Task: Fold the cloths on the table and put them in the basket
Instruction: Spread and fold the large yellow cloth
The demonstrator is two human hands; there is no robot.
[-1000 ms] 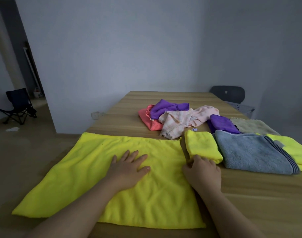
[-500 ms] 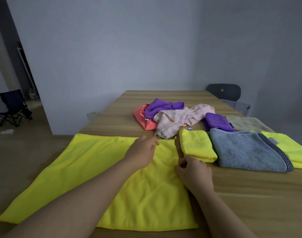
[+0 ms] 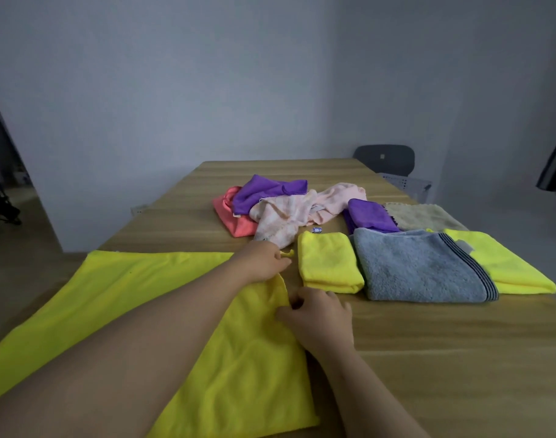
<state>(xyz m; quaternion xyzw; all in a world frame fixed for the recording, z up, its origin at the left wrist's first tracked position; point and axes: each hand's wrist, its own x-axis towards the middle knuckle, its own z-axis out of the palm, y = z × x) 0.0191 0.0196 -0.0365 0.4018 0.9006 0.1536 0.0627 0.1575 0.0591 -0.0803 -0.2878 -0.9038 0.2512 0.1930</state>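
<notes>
A large yellow cloth (image 3: 137, 298) lies spread over the near left of the wooden table (image 3: 444, 358). My left hand (image 3: 264, 262) pinches its far right corner, a small yellow tip showing between the fingers. My right hand (image 3: 317, 317) grips the cloth's right edge a little nearer to me. A small folded yellow cloth (image 3: 328, 262) lies just right of both hands. Beside it sit a folded grey towel (image 3: 419, 267) and another yellow cloth (image 3: 498, 263). No basket is in view.
A loose pile of purple (image 3: 264, 192), coral (image 3: 235, 221) and pale pink cloths (image 3: 289, 216) lies mid-table, with a folded purple cloth (image 3: 370, 216) and a beige cloth (image 3: 425, 216) to the right. A dark chair (image 3: 385, 158) stands behind the table's far right corner.
My left hand lifted off the middle of the large yellow cloth and moved forward to its far right corner, now pinching it. My right hand stayed at the right edge.
</notes>
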